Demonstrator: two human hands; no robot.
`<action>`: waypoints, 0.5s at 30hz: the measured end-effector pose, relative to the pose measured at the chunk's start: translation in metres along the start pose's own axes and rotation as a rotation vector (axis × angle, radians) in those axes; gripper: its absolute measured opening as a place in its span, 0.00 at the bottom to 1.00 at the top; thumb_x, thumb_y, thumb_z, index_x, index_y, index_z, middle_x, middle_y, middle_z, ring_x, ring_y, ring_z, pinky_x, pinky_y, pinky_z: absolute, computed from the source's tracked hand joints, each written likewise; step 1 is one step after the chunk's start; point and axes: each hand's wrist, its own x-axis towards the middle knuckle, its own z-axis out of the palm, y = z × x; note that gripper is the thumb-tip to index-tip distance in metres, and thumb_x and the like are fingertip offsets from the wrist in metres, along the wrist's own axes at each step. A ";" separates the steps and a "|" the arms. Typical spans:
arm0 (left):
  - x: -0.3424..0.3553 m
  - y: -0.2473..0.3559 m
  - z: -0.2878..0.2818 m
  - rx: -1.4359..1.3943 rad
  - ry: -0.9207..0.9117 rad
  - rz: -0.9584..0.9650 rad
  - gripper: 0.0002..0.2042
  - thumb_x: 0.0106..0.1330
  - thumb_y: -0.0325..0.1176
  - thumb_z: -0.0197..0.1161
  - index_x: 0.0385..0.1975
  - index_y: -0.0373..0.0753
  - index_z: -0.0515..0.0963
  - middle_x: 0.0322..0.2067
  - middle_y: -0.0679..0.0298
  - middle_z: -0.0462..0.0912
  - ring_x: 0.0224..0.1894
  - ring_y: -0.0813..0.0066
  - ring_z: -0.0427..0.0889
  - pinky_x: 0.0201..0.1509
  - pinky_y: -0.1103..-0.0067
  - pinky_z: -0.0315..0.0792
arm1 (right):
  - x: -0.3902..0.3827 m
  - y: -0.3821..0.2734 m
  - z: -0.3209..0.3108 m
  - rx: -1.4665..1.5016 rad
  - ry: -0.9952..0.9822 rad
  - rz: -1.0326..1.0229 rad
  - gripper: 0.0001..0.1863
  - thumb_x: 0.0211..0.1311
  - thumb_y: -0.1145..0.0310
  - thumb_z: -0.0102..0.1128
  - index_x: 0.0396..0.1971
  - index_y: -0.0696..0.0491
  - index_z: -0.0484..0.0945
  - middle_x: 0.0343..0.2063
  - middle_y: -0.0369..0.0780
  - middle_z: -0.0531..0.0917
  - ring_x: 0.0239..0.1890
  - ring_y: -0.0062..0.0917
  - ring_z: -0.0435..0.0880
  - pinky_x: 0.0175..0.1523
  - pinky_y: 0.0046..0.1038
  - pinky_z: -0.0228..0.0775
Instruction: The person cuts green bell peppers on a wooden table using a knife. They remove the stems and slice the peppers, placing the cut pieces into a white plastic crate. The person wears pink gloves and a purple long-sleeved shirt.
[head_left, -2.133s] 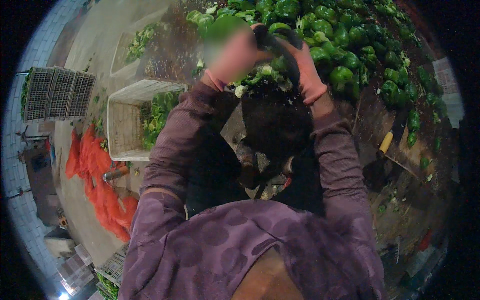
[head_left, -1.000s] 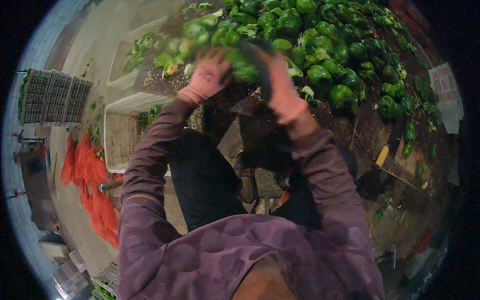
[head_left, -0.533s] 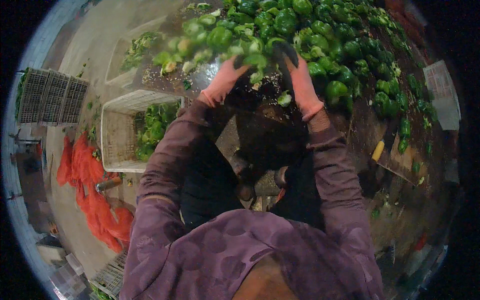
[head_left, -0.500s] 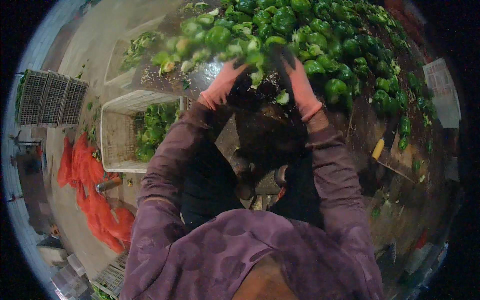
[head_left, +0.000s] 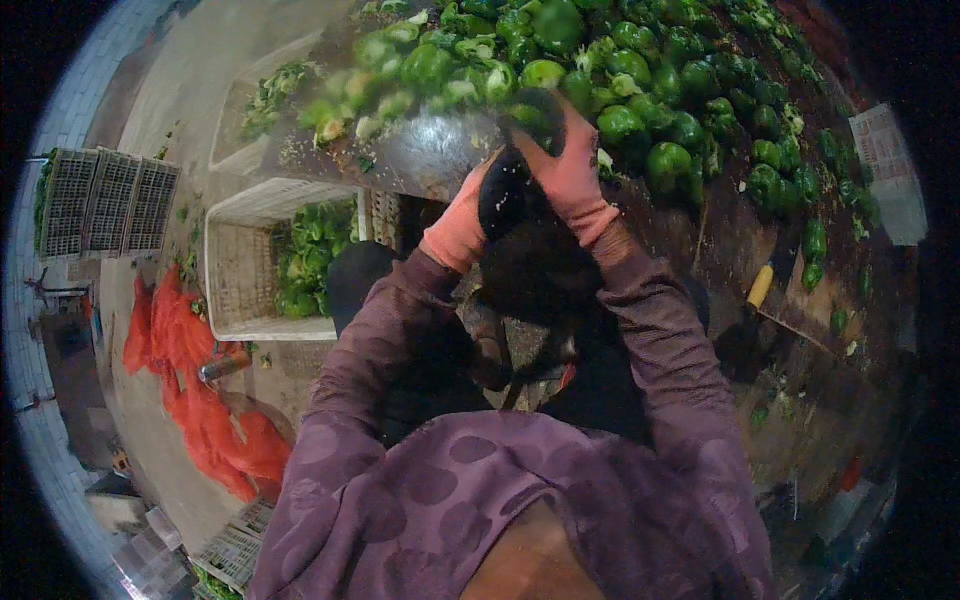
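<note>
My right hand point(head_left: 568, 165), in a pink glove with a dark palm, is closed around a green bell pepper point(head_left: 532, 120) at the near edge of a big heap of peppers. Dark glove fingers partly cover that pepper. Close beside it, lower and to the left, is my left hand point(head_left: 470, 212) in a matching glove, its dark palm turned toward the right hand. Its fingers blend into the dark background, so their pose cannot be made out. The pepper heap point(head_left: 620, 75) spreads over the dark work surface, with whole peppers and pale cut pieces mixed.
A white crate point(head_left: 222, 270) holding green peppers stands at left. Red netting point(head_left: 185, 385) and a metal cylinder point(head_left: 225, 363) lie on the floor. Stacked crates point(head_left: 108, 203) stand farther left. A yellow-handled knife point(head_left: 760, 287) lies at right. Seeds speckle the surface point(head_left: 440, 150).
Both hands have drawn together and nearer to me from the heap's edge. The right hand now has a pepper; the loose green pieces between the hands are gone from there.
</note>
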 end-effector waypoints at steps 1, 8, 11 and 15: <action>0.002 -0.001 0.006 0.027 0.035 0.005 0.24 0.58 0.27 0.63 0.56 0.34 0.67 0.47 0.59 0.76 0.46 0.65 0.76 0.51 0.73 0.71 | -0.001 -0.002 0.001 0.042 0.033 0.072 0.21 0.51 0.69 0.68 0.44 0.60 0.75 0.39 0.45 0.82 0.42 0.34 0.81 0.49 0.31 0.72; 0.009 -0.031 0.007 0.970 0.002 0.611 0.20 0.59 0.29 0.58 0.51 0.31 0.71 0.50 0.47 0.71 0.55 0.47 0.69 0.62 0.67 0.64 | 0.013 0.054 -0.013 0.843 0.273 0.475 0.16 0.55 0.71 0.67 0.44 0.56 0.77 0.37 0.37 0.83 0.37 0.24 0.81 0.46 0.24 0.73; 0.012 -0.043 -0.005 0.727 0.045 0.420 0.25 0.58 0.31 0.60 0.56 0.31 0.66 0.51 0.46 0.71 0.55 0.47 0.70 0.62 0.67 0.64 | 0.013 0.046 -0.008 0.991 0.259 0.583 0.18 0.63 0.60 0.55 0.50 0.53 0.75 0.44 0.40 0.81 0.46 0.30 0.79 0.52 0.31 0.72; 0.020 -0.021 -0.007 0.428 0.396 -0.126 0.36 0.53 0.38 0.67 0.61 0.34 0.59 0.51 0.44 0.71 0.55 0.46 0.71 0.59 0.67 0.66 | 0.030 0.044 -0.008 1.134 0.160 0.506 0.22 0.65 0.52 0.46 0.52 0.50 0.73 0.50 0.40 0.77 0.50 0.32 0.77 0.56 0.36 0.70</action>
